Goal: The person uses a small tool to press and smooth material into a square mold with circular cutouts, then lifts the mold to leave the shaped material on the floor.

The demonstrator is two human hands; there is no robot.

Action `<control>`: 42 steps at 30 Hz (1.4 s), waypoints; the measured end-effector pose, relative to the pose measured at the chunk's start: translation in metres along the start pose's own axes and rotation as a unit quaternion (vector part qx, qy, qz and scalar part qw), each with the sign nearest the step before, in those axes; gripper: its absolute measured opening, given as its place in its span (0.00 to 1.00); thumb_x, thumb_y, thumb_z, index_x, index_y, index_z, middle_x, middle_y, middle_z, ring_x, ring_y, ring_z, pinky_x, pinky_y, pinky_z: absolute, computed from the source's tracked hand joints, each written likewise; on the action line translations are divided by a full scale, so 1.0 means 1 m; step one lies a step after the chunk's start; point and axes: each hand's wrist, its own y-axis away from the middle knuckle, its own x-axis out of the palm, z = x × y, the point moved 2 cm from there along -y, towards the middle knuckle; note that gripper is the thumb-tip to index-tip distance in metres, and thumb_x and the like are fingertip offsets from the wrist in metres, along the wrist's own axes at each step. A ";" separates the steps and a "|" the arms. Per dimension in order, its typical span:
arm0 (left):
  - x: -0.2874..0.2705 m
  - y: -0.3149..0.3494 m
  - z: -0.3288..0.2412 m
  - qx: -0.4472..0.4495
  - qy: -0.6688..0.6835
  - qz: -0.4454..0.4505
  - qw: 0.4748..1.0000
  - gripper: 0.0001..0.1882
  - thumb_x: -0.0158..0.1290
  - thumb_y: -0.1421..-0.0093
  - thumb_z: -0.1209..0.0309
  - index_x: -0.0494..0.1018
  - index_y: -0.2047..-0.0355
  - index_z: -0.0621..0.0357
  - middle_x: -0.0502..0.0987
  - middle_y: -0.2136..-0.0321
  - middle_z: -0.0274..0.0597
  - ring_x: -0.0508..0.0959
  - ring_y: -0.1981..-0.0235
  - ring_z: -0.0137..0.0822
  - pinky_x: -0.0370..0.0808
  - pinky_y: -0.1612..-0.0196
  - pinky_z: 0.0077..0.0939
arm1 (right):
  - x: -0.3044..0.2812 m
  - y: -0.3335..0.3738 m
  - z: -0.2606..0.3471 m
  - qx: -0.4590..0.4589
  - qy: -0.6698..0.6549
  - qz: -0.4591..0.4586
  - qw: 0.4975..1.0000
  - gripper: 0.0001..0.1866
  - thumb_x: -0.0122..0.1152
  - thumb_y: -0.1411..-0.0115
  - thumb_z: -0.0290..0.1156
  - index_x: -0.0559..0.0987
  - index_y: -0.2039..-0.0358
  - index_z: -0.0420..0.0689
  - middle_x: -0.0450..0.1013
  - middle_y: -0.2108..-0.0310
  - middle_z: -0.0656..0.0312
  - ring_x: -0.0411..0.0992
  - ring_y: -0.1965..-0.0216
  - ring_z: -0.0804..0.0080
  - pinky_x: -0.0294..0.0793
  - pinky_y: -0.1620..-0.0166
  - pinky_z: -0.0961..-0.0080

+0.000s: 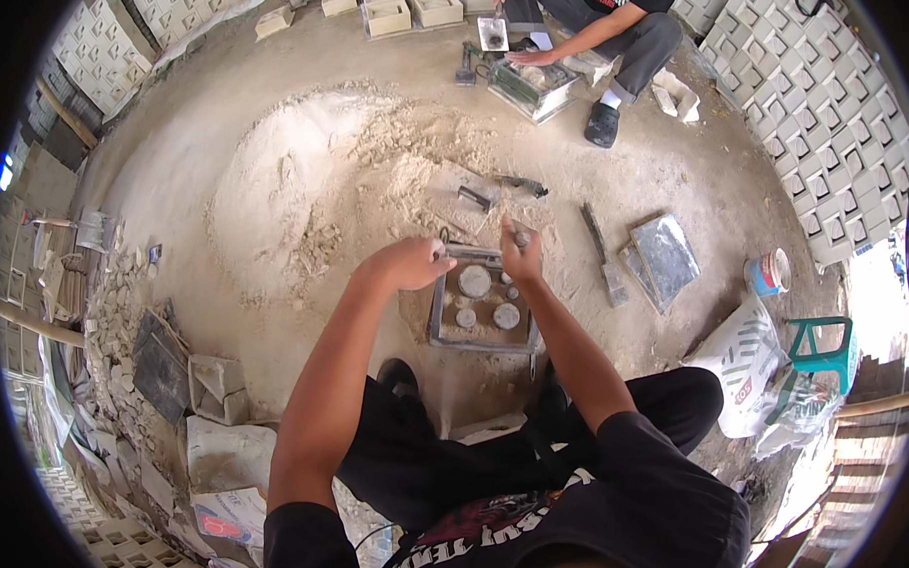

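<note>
On the ground between my feet lies a rectangular metal mould (435, 320) filled with grey-brown material. Several round grey discs of different sizes, among them a large disc (474, 281), sit inside it. My left hand (406, 264) is closed at the mould's far left corner, next to a small dark metal loop (444, 234); what its fingers grip is hidden. At the far right corner my right hand (523, 257) is wrapped round something with a grey rounded end, which I cannot make out. Just beyond the mould, a flat board with a dark handle (475, 197) rests on the sand.
A pale sand heap (291, 180) spreads ahead. Rightward lie a long flat tool (606, 259), dark plates (664, 260), a bucket (767, 272), sacks (743, 364) and a green stool (820, 346). Another person's hand (533, 58) rests on a second mould (533, 89). Patterned blocks (809, 101) are stacked behind.
</note>
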 end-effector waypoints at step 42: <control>-0.001 0.018 0.017 -0.025 0.006 -0.011 1.000 0.28 0.46 0.38 0.48 0.70 0.50 0.60 0.76 0.55 0.54 0.75 0.51 0.51 0.71 0.50 0.41 | 0.068 -0.014 0.005 0.174 -0.314 0.116 0.926 0.18 0.46 0.39 0.26 0.60 0.86 0.46 0.53 0.87 0.69 0.50 0.85 0.80 0.49 0.79 0.77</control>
